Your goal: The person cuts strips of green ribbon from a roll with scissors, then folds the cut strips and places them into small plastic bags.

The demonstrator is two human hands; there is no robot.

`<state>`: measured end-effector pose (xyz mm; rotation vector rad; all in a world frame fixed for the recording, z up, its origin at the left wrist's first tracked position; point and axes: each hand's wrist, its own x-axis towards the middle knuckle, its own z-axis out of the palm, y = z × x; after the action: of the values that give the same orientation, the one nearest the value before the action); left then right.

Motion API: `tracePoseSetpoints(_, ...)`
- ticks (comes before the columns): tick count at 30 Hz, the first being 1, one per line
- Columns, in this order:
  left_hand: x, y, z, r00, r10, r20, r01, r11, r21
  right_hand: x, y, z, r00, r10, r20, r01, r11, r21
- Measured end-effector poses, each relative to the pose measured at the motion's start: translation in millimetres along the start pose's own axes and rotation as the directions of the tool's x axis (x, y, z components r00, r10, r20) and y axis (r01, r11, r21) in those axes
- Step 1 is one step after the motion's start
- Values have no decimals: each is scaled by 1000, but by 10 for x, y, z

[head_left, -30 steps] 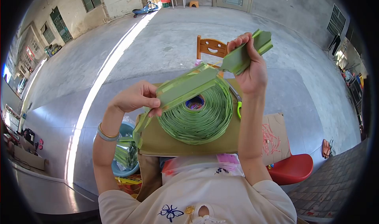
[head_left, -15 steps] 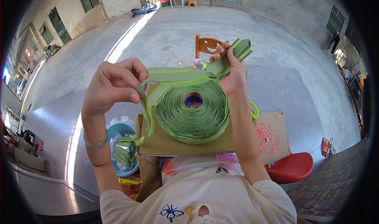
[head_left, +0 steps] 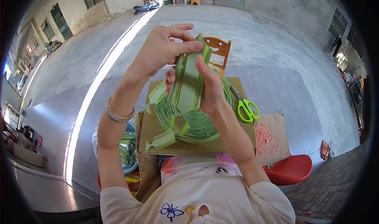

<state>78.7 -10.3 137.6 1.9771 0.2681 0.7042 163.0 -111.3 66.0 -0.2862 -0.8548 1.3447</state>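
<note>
A folded bundle of green ribbon strips (head_left: 188, 82) is held upright above the table. My left hand (head_left: 169, 46) pinches its top end between thumb and fingers. Around the lower part of the bundle, my right hand (head_left: 209, 86) is wrapped, thumb in front and fingertips showing on the left side. Behind and below lies a large coil of green ribbon (head_left: 201, 127), its centre hidden by the bundle. Loose ribbon ends (head_left: 162, 140) hang over the coil's left side. Green-handled scissors (head_left: 246, 110) lie right of the coil.
The coil rests on a brown board (head_left: 152, 123). At the right are cardboard with pink-red ties (head_left: 272, 123) and a red chair (head_left: 290, 170). A blue basin (head_left: 132, 163) with wrapped green pieces stands at the left. A small wooden chair (head_left: 224, 50) stands beyond the board.
My left hand has moved right and up to the bundle's top. The bundle has come left and turned upright, with the stretched strip gathered in. The scissors now show more fully.
</note>
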Motion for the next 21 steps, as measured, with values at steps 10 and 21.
tracePoseSetpoints(10, -741, -570, 132, 636, -93, 766, 500, 805, -318, -77, -442, -270, 979, -178, -101, 194, 966, 170)
tracePoseSetpoints(21, -1154, -475, -288, 797, -139, 588, 445, 793, -416, -244, -719, -695, 858, -366, -360, 419, 904, 80)
